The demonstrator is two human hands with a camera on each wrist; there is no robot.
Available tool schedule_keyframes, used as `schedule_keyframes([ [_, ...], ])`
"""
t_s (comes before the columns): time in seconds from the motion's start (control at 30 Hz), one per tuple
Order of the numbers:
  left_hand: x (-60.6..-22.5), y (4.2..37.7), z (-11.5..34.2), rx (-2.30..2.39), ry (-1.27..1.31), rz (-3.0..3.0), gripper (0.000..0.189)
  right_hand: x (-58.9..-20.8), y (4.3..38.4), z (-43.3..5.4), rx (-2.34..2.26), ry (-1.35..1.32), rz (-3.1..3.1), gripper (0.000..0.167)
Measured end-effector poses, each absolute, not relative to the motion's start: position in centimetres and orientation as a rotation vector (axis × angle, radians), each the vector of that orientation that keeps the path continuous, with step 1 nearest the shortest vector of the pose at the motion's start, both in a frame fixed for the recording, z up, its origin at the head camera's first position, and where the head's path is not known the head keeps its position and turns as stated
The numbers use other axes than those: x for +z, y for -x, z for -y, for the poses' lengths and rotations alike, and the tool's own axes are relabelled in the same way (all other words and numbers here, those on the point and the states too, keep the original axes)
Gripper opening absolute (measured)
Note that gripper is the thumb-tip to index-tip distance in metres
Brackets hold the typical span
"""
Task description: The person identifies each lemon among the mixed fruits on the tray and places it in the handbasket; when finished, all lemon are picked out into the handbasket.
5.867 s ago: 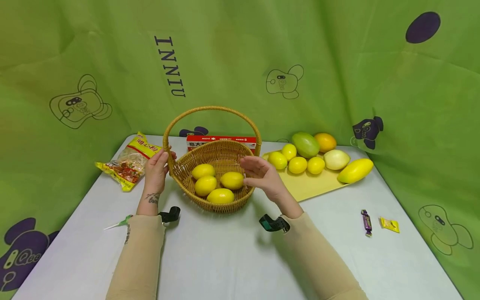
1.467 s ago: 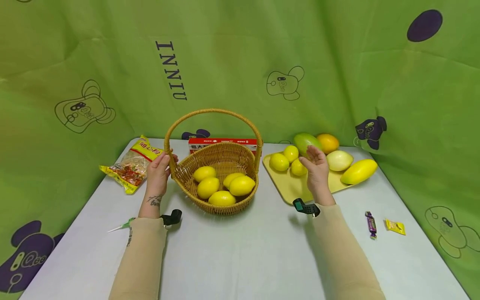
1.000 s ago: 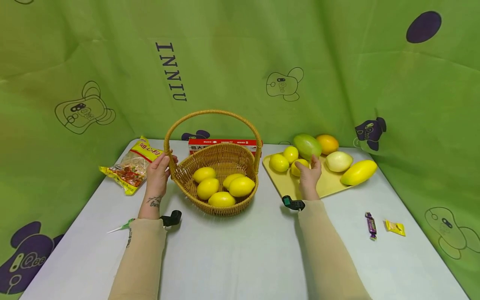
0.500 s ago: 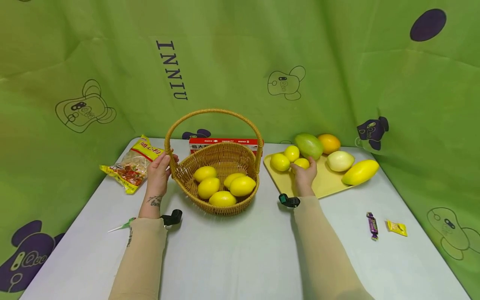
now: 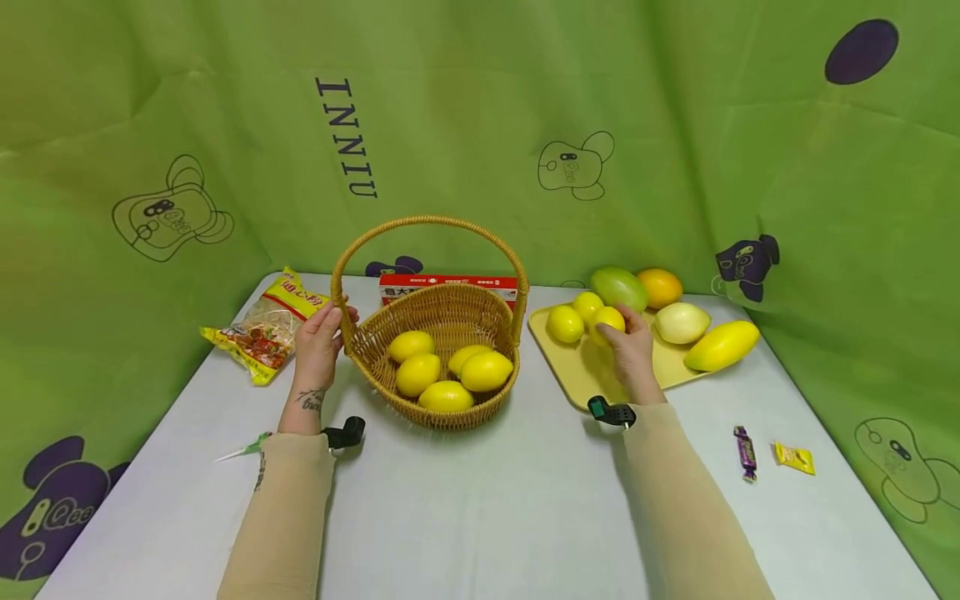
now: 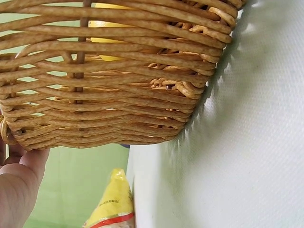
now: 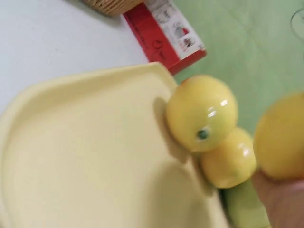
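My right hand point(image 5: 636, 354) pinches a yellow lemon point(image 5: 607, 322) between thumb and fingers over the yellow tray point(image 5: 558, 367). In the right wrist view the held lemon point(image 7: 279, 137) is at the right edge, apart from two other lemons on the tray, one a nearer lemon point(image 7: 202, 114). My left hand point(image 5: 317, 340) holds the left side of the wicker basket point(image 5: 431, 421) where its arched handle point(image 5: 427, 220) meets the rim. Several lemons, one a front lemon point(image 5: 446, 396), lie inside the basket. The left wrist view shows the basket's woven side point(image 6: 109, 104) with the hand at its edge.
Behind the basket lies a red and white box point(image 5: 450, 281). A noodle packet point(image 5: 268, 325) is at left, near a green-handled tool point(image 5: 251, 447). A green mango point(image 5: 618, 289), orange fruit point(image 5: 660, 288), pale lemon point(image 5: 682, 322) and yellow mango-like fruit point(image 5: 722, 346) sit around the tray. Two wrapped sweets point(image 5: 745, 454) lie at right.
The right hand went from the basket to the tray, and the basket gained a lemon. It then took hold of another lemon and drew it slightly rightward. The left hand stayed at the basket.
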State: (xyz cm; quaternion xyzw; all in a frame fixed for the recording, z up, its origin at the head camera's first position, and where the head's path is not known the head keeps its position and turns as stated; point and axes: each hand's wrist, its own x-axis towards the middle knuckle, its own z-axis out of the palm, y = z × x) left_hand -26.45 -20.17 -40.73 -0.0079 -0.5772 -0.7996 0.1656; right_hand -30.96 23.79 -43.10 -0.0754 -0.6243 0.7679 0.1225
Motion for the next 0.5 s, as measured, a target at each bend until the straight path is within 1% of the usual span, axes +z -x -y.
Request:
schedule_keyframes([
  [0.17,-40.7,26.6,20.3,-2.279,0.048,1.648,0.052,-41.4,29.2,-24.0,2.481,-0.249,1.763,0.045],
  [0.37,-40.6,26.5,20.2,-2.278,0.031,1.658,0.051,-40.2,27.4,-23.1,2.621,-0.834,1.712,0.049],
  [0.5,-40.6,26.5,20.2,-2.289,0.030,1.655,0.051,-39.9,26.7,-21.5,2.643,-1.162,1.737,0.050],
])
